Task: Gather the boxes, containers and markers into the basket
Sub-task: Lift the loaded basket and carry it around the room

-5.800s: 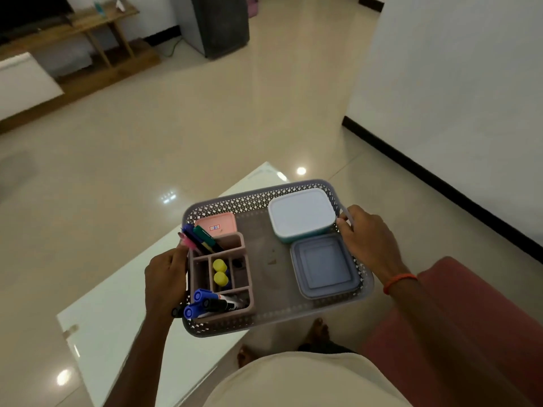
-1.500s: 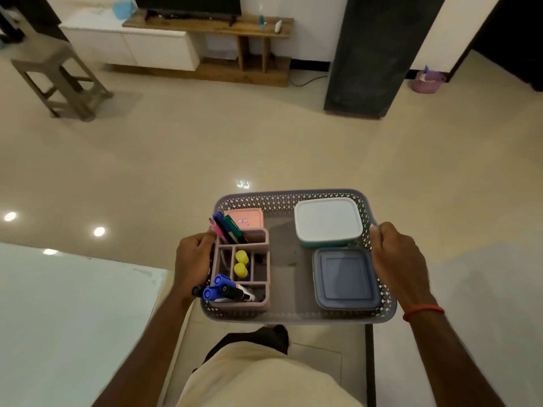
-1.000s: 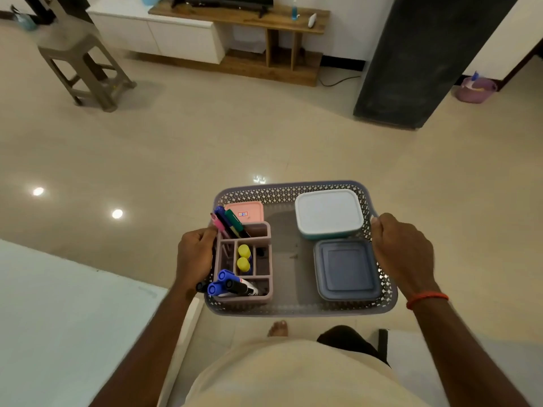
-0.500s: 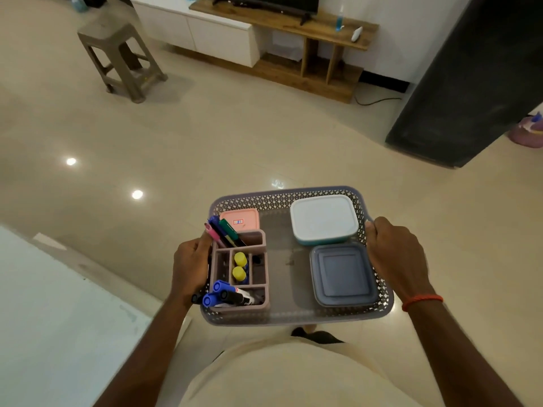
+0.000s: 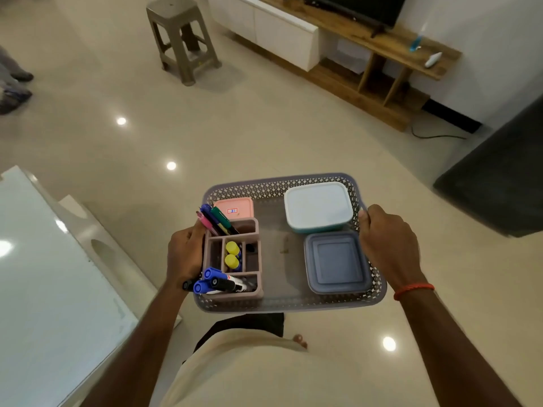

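Basket (image 5: 279, 183) held level above floor. Left hand (image 5: 185, 254) grips left rim, right hand (image 5: 388, 245) grips right rim. Inside: markers (image 5: 219, 220) in pink organizer (image 5: 235, 294) left, small pink box (image 5: 235, 208) behind, white-lidded container (image 5: 318, 205) and grey container (image 5: 336, 262) right.

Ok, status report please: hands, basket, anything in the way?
Left hand and right hand grip the basket rim. Markers, pink box, white container, grey container inside. Stool ahead, to the left.
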The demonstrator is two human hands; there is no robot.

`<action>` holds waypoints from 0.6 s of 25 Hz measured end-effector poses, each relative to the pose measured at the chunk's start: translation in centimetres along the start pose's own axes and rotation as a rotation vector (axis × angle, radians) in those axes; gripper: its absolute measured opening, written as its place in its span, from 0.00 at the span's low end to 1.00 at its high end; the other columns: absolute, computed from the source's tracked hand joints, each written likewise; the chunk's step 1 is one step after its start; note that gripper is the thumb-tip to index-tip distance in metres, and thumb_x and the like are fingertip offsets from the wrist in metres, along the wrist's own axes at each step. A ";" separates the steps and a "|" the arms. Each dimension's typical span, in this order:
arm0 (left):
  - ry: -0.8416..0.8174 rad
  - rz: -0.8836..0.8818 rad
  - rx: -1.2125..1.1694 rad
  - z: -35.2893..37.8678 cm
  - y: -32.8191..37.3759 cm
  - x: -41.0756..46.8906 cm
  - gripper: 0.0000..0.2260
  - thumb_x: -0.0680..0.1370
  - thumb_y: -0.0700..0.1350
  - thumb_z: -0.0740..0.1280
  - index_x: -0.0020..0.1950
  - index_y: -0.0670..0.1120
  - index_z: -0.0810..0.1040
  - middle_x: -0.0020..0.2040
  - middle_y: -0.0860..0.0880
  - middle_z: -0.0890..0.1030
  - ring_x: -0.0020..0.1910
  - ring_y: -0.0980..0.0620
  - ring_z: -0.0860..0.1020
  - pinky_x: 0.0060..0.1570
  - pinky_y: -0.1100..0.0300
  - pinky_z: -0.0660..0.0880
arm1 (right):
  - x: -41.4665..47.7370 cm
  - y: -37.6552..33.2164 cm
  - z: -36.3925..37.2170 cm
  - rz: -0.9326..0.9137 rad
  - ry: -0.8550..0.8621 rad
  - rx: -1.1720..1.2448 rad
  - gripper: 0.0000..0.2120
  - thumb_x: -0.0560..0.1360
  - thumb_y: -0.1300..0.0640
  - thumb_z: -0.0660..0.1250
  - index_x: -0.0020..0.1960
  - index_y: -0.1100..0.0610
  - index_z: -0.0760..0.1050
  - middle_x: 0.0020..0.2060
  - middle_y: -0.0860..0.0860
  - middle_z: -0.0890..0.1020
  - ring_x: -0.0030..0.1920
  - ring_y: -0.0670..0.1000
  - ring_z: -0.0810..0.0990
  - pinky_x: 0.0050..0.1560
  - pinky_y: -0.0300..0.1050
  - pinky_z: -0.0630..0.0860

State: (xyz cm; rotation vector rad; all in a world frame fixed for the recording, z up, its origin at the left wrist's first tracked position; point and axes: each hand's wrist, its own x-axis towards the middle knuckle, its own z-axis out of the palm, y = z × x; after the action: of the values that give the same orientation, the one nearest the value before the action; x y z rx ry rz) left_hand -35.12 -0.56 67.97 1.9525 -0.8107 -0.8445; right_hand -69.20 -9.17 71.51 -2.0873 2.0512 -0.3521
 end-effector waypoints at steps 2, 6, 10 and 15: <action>0.019 -0.017 -0.010 0.3 0.4 2.5 0.23 0.81 0.58 0.61 0.31 0.46 0.75 0.24 0.51 0.77 0.22 0.60 0.71 0.30 0.60 0.69 | 3.3 -1.5 0.7 -0.028 -0.008 -0.018 0.14 0.83 0.49 0.52 0.41 0.54 0.63 0.31 0.52 0.72 0.32 0.59 0.69 0.32 0.47 0.63; 0.063 -0.036 -0.028 0.1 1.4 7.9 0.22 0.81 0.57 0.60 0.34 0.44 0.78 0.28 0.48 0.79 0.24 0.57 0.74 0.31 0.59 0.71 | 10.1 -4.5 1.7 -0.103 -0.071 -0.005 0.13 0.82 0.49 0.53 0.42 0.55 0.65 0.31 0.52 0.75 0.32 0.58 0.73 0.31 0.47 0.67; 0.089 -0.055 -0.045 -0.5 2.3 12.8 0.22 0.82 0.56 0.60 0.36 0.43 0.80 0.31 0.45 0.81 0.28 0.51 0.77 0.33 0.56 0.73 | 16.1 -7.6 2.9 -0.113 -0.130 0.165 0.13 0.82 0.52 0.57 0.40 0.54 0.66 0.31 0.52 0.76 0.32 0.55 0.74 0.31 0.48 0.67; 0.161 -0.084 -0.050 -1.7 3.3 17.6 0.23 0.82 0.57 0.59 0.33 0.46 0.78 0.26 0.50 0.80 0.23 0.58 0.75 0.29 0.61 0.70 | 22.0 -11.7 4.9 -0.166 -0.181 0.191 0.14 0.82 0.52 0.58 0.39 0.54 0.66 0.31 0.52 0.76 0.32 0.55 0.73 0.32 0.48 0.67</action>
State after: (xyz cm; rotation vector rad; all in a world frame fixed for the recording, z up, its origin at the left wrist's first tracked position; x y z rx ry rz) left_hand -24.52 -15.09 67.11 1.9922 -0.6113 -0.7381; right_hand -56.35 -31.03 71.13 -2.0940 1.6797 -0.3536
